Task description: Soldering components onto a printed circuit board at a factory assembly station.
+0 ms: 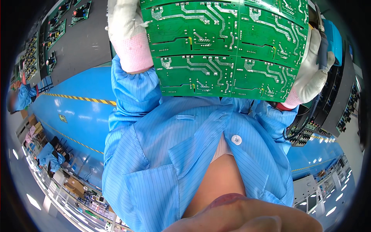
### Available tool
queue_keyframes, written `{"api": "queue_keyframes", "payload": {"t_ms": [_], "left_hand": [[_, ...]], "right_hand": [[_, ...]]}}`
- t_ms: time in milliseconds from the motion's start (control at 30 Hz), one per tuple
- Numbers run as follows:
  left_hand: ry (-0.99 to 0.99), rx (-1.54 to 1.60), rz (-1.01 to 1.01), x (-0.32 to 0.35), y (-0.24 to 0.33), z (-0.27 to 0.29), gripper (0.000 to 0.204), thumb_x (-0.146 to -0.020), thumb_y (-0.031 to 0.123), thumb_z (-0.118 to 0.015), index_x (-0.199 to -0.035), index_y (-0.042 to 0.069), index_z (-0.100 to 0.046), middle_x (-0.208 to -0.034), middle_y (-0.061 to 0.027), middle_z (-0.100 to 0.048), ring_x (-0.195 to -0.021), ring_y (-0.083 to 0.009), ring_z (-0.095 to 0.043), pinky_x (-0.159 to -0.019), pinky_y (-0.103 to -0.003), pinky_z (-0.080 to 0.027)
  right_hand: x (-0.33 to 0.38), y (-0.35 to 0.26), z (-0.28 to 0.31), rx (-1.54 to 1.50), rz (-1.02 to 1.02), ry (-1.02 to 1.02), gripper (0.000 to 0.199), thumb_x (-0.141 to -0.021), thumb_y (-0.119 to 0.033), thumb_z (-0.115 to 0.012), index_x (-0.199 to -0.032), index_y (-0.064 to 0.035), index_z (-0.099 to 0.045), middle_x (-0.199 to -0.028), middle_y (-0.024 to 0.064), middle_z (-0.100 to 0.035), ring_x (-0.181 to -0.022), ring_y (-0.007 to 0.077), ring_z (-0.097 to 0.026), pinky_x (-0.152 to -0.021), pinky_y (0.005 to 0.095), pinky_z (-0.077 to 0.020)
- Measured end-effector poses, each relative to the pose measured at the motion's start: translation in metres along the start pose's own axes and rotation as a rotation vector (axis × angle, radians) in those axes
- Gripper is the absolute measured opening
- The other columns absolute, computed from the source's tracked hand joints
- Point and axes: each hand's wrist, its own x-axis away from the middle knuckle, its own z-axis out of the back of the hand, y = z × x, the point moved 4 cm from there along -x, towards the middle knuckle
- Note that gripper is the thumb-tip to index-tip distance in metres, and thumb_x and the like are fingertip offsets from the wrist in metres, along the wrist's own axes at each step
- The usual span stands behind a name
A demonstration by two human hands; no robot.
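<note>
A large green circuit board panel [195, 50] is raised in front of my chest, its soldered side with silvery traces facing me. It is divided into several repeated boards. My left hand [125, 23], in a white glove with a pink cuff, is at the panel's left edge; its fingertips are cut off or hidden. On the panel's right edge is my right hand [313, 77], also gloved in white, with fingers closed round a slim dark-handled tool [323, 50]. The tool's working end is out of sight. Just beyond it stands a bright blue object [333, 42], its kind unclear.
At the left, a dark work surface [83, 52] carries several small populated circuit boards [80, 13]. More boards fill racks at the right [348, 112]. A dark cable [305, 125] hangs beside my right sleeve. Another person in blue [24, 96] is at the far left.
</note>
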Motion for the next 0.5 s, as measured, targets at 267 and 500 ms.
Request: {"api": "queue_keyframes", "payload": {"t_ms": [267, 500], "left_hand": [[0.238, 0.004, 0.090, 0.006, -0.002, -0.012, 0.029, -0.097, 0.017, -0.051, -0.118, -0.002, -0.056, -0.111, -0.0059, -0.062, -0.100, -0.0117, -0.057, -0.088, -0.024, -0.045], [-0.041, 0.225, 0.281, 0.005, -0.005, -0.017, 0.028, -0.098, 0.023, -0.048, -0.114, 0.003, -0.059, -0.106, -0.0064, -0.064, -0.092, -0.0143, -0.060, -0.082, -0.026, -0.049]], "right_hand": [[0.005, 0.001, -0.011, 0.084, 0.038, -0.048, 0.037, -0.094, -0.023, -0.054, -0.129, -0.0103, -0.050, -0.146, 0.0318, -0.023, -0.139, 0.0427, -0.020, -0.110, 0.0598, -0.0237], [0.005, -0.004, -0.002, -0.077, -0.071, -0.061, 0.039, -0.094, -0.025, -0.054, -0.130, -0.0114, -0.049, -0.147, 0.0300, -0.023, -0.138, 0.0420, -0.021, -0.110, 0.0594, -0.0248]]}}
